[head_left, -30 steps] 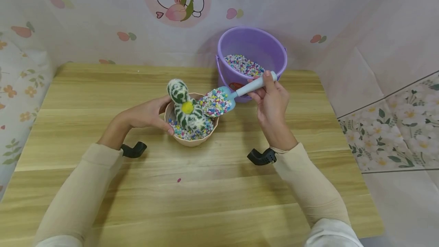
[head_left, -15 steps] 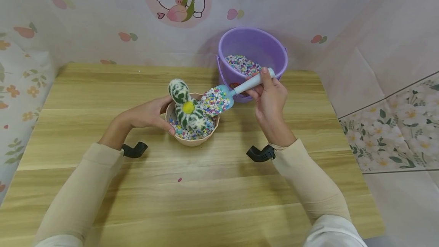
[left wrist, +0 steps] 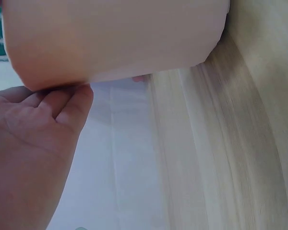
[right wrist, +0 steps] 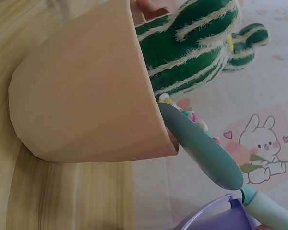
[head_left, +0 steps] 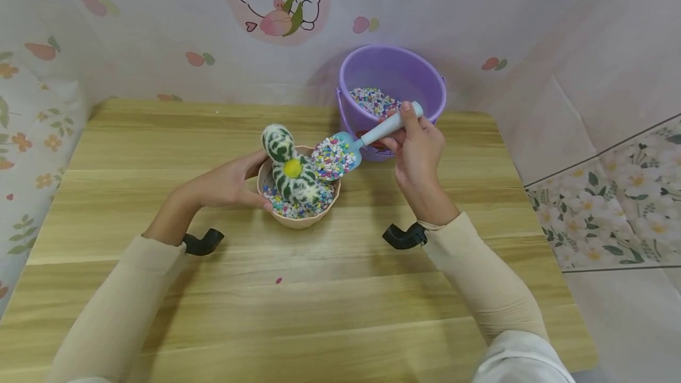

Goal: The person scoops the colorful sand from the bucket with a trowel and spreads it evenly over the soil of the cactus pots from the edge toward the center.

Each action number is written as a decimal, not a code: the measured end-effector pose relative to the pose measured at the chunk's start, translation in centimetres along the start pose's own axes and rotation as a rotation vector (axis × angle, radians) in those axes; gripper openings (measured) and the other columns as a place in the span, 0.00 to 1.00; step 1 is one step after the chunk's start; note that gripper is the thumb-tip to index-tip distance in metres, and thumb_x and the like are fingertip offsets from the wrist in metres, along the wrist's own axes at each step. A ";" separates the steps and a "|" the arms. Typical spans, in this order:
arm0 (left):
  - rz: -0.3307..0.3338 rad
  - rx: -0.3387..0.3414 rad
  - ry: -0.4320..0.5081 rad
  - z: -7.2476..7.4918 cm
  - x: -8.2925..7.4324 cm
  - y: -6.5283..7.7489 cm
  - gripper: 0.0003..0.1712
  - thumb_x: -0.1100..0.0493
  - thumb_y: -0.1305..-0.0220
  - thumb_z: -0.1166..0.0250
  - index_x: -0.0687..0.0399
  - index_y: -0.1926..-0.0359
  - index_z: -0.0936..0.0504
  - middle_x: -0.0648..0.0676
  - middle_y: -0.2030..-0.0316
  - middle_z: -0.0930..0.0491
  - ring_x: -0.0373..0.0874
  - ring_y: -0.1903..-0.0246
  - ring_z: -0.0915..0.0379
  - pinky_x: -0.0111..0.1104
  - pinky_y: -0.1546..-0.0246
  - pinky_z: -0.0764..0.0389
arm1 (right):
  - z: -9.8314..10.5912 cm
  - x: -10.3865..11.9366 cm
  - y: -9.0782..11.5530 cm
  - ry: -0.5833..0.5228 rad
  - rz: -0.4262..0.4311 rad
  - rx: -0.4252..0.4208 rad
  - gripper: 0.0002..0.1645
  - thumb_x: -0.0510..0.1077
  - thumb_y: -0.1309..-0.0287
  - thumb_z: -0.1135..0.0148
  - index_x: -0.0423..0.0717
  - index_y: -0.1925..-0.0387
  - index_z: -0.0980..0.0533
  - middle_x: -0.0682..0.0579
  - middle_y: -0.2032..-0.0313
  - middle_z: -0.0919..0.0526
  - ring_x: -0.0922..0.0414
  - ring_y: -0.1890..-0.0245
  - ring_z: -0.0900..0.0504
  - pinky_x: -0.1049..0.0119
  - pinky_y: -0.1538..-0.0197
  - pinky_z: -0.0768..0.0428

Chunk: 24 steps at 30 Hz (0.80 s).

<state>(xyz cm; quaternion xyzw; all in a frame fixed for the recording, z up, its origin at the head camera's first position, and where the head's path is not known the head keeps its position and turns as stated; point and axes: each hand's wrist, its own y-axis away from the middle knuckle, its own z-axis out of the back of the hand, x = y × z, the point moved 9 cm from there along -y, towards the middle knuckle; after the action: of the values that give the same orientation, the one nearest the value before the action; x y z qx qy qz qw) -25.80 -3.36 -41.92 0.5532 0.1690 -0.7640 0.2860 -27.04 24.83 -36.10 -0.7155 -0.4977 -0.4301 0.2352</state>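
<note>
A peach flowerpot (head_left: 299, 223) stands on the table with an artificial cactus (head_left: 295, 185) in it, leaning to the back left. Colored pebbles lie around the cactus base. My left hand (head_left: 229, 182) holds the pot by its left rim; in the left wrist view its fingers (left wrist: 69, 105) bend at the rim. With my right hand (head_left: 422, 155) I pinch the pale handle of a blue shovel (head_left: 353, 149), thumb on top. Its blade, heaped with pebbles, reaches over the pot's right rim, and in the right wrist view the blade (right wrist: 201, 148) slants down to that rim.
Behind the shovel, a purple bucket (head_left: 393, 67) with more colored pebbles (head_left: 372, 101) stands at the back right by the wall. One small pink pebble (head_left: 279, 281) lies on the wooden table (head_left: 319, 324). A patterned cloth (head_left: 149, 28) hangs behind.
My right hand has shifted slightly left and the shovel's handle end with it. The blade stays over the pot rim, still loaded. My left wrist has dropped slightly, and the hand stays at the pot.
</note>
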 end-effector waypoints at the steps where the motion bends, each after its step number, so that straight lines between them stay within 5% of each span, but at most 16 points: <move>1: 0.000 -0.007 -0.006 -0.1 0.0 0.1 0.61 0.62 0.47 0.25 0.53 0.23 0.57 0.56 0.24 0.55 0.55 0.26 0.59 0.52 0.28 0.52 | -0.1 0.0 0.0 0.003 0.005 0.007 0.17 0.44 0.36 0.39 0.31 0.60 0.22 0.42 0.71 0.16 0.52 0.75 0.14 0.63 0.75 0.16; 9: 0.020 -0.042 -0.017 -0.5 0.5 0.4 0.67 0.59 0.50 0.23 0.55 0.23 0.64 0.56 0.23 0.61 0.55 0.25 0.61 0.51 0.28 0.51 | -0.3 0.1 -0.4 0.010 0.023 0.000 0.21 0.45 0.37 0.37 0.26 0.57 0.24 0.39 0.71 0.16 0.52 0.77 0.15 0.65 0.77 0.18; 24: 0.049 0.029 0.042 0.5 0.9 -0.5 0.65 0.61 0.49 0.24 0.57 0.23 0.62 0.56 0.24 0.59 0.54 0.26 0.59 0.48 0.28 0.51 | -0.5 0.7 -1.1 0.048 0.035 0.010 0.17 0.44 0.37 0.37 0.30 0.61 0.21 0.41 0.71 0.16 0.54 0.80 0.16 0.66 0.78 0.18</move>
<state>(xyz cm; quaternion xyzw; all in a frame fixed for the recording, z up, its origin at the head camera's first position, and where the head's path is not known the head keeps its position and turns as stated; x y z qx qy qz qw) -26.67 -3.45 -42.67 0.5773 0.1503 -0.7472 0.2930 -28.12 25.18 -35.33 -0.7125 -0.4815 -0.4403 0.2580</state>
